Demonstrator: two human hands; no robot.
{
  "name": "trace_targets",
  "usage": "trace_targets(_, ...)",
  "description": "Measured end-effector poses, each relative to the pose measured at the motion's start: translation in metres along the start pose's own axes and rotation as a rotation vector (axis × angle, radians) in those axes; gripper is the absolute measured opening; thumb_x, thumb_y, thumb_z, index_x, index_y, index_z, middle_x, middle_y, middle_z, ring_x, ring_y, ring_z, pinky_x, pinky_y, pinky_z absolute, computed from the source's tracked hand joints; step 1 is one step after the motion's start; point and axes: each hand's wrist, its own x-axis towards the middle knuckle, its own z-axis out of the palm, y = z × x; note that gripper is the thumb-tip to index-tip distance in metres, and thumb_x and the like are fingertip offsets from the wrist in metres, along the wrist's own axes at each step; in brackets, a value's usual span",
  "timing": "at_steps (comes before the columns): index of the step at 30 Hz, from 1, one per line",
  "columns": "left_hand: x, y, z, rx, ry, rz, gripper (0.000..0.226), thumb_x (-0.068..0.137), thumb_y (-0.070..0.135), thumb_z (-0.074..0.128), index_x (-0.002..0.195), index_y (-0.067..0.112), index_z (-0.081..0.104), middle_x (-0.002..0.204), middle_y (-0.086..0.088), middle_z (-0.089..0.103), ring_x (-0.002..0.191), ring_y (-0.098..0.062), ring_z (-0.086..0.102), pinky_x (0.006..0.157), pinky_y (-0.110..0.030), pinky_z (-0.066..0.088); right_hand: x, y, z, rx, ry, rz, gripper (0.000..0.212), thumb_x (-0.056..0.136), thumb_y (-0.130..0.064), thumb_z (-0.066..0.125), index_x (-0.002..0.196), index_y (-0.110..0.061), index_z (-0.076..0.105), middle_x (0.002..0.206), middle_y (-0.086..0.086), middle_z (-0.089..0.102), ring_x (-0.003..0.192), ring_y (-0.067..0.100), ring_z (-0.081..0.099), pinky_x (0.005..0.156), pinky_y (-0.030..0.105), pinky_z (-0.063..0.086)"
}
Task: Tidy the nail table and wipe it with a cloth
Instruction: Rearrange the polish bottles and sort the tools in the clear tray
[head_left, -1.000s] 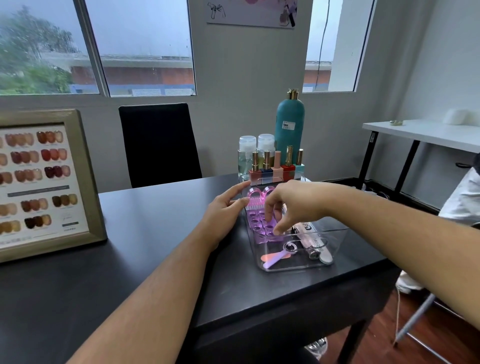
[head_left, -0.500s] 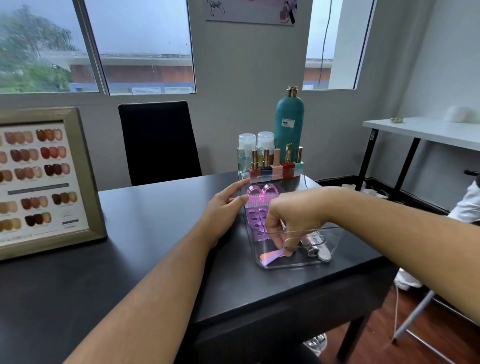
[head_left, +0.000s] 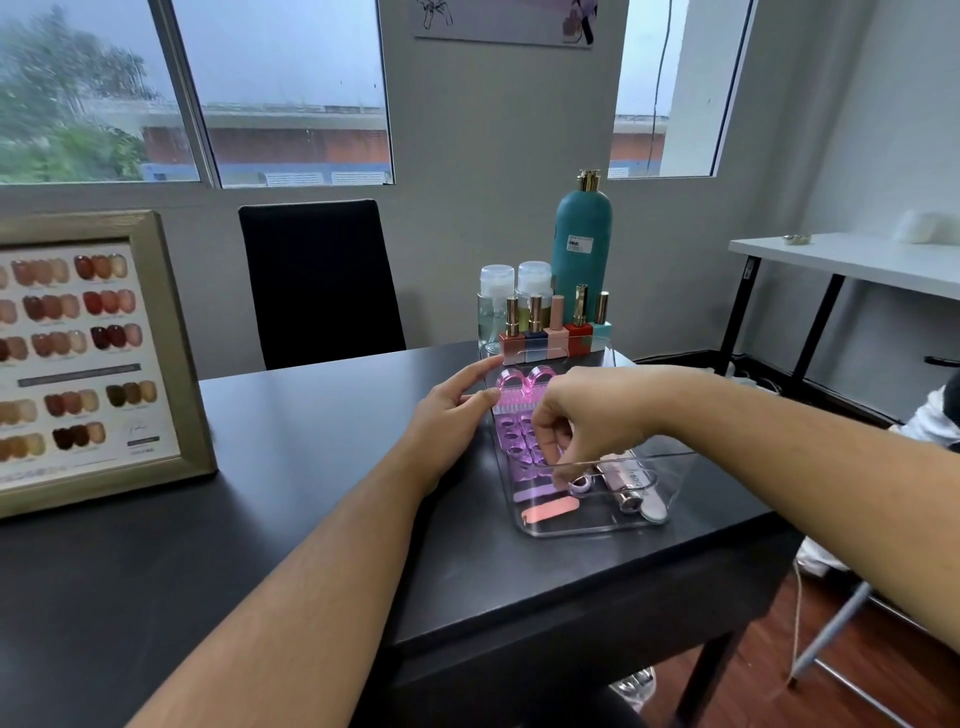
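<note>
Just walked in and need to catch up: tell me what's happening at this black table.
A person is tidying nail supplies into a clear plastic organizer tray on the black table. The left hand rests against the tray's left wall, steadying it. The right hand reaches down inside, fingertips near the purple toe separators and small pieces at the near end; whether it grips anything is unclear. Nail files lie at the tray's front. Polish bottles stand in a row behind. No cloth is visible.

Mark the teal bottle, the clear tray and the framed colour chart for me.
teal bottle (head_left: 583, 244): head view, middle of its body.
clear tray (head_left: 587, 530): head view, near rim.
framed colour chart (head_left: 179, 364): head view, right side of the frame.
</note>
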Motion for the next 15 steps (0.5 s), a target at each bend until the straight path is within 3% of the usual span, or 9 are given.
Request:
trace_targets(5,0.001,-0.002,-0.001,0.001,-0.004,0.012,0.038,0.094,0.027,0.048,0.129,0.042,0.050,0.142,0.007,0.046,0.126,-0.013,0.043,0.109,-0.039,0.035,-0.001,-0.004,0.006,0.008,-0.074,-0.001,0.025,0.064,-0.039,0.083,0.071,-0.025,0.064,0.059,-0.011,0.055,0.058,0.005,0.049,0.057,0.023,0.040)
trace_targets(15,0.002,-0.004,-0.002,0.013,-0.001,0.028,0.038,0.093,0.027,0.049,0.127,0.043,0.052,0.120,0.018,0.053,0.103,0.007,0.049,0.101,-0.030,0.037,0.005,-0.003,0.012,0.001,0.044,-0.044,0.025,0.068,-0.038,0.080,0.071,-0.024,0.060,0.063,-0.009,0.054,0.060,0.007,0.048,0.056,0.023,0.039)
